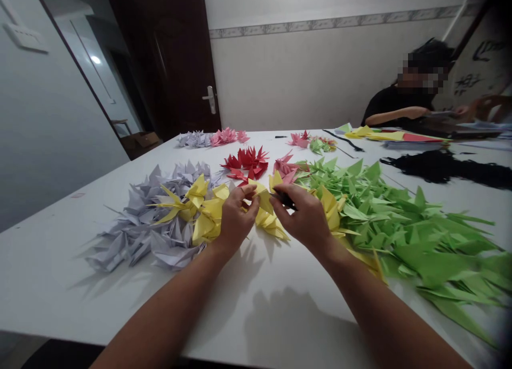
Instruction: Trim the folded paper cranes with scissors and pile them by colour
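Observation:
My left hand pinches a yellow paper crane between thumb and fingers above the middle of the table. Close beside it, my right hand is closed around a small black object, its kind mostly hidden by the fingers. The right fingertips are at the crane's right side; whether they touch it I cannot tell. More yellow cranes lie left of my left hand, on a heap of pale lilac cranes. Right of my right hand, other yellow cranes border a large heap of green cranes.
Red cranes and pink ones lie beyond my hands on the white table. Farther right are black threads and coloured paper sheets. A person in black sits at the far right, holding something flat.

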Tool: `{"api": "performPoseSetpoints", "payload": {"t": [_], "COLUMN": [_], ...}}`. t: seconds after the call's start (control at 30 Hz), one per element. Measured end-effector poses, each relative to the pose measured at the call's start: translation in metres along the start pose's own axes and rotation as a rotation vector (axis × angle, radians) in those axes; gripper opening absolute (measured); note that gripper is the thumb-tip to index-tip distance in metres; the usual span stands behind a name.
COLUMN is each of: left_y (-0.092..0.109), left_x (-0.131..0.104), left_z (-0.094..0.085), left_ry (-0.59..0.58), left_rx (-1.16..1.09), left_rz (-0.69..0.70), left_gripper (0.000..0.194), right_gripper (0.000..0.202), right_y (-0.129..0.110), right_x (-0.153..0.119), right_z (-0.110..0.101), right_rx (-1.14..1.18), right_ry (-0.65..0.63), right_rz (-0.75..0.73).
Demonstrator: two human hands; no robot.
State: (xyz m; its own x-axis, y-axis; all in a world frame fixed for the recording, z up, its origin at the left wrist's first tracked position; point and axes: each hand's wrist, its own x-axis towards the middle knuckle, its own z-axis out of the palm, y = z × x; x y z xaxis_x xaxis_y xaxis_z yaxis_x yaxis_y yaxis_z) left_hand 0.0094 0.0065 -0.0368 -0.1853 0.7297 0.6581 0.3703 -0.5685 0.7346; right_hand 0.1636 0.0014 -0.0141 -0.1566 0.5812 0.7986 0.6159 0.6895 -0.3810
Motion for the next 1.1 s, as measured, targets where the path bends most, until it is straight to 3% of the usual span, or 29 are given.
{"api": "performPoseSetpoints", "payload": {"t": [0.1,0.33,0.5,0.63,0.7,0.87,1.1], "left_y": [0.003,0.004,0.000,-0.001,0.001,0.003,0.008], "left_x": [0.000,-0.002,0.000,0.002,0.001,0.000,-0.004], "left_z": [-0.001,-0.001,-0.003,-0.005,-0.006,-0.006,-0.005], "left_ry": [-0.024,-0.103,-0.099,-0.102,-0.126,-0.122,-0.030], "left_rx": [0.100,0.225,0.280,0.437,0.517,0.508,0.313], "left_rz": [0.081,0.187,0.213,0.319,0.316,0.271,0.500], "left_gripper": [0.025,0.027,0.025,0.028,0.034,0.039,0.024], "right_gripper": [0.022,0.019,0.022,0.030,0.037,0.042,0.025], "right_y": [-0.002,0.005,0.016,0.040,0.057,0.079,0.063], "right_x": [-0.004,-0.006,-0.004,-0.001,-0.002,-0.007,-0.004], "right_z": [0.004,0.010,0.011,0.013,0.016,0.020,0.031], "right_rx": [-0.099,-0.205,0.040,0.201,0.228,0.166,0.048], "right_ry": [-0.102,-0.225,-0.085,0.095,0.121,0.026,-0.170], "right_rz": [-0.064,0.006,0.096,0.331,0.462,0.602,0.565]}}
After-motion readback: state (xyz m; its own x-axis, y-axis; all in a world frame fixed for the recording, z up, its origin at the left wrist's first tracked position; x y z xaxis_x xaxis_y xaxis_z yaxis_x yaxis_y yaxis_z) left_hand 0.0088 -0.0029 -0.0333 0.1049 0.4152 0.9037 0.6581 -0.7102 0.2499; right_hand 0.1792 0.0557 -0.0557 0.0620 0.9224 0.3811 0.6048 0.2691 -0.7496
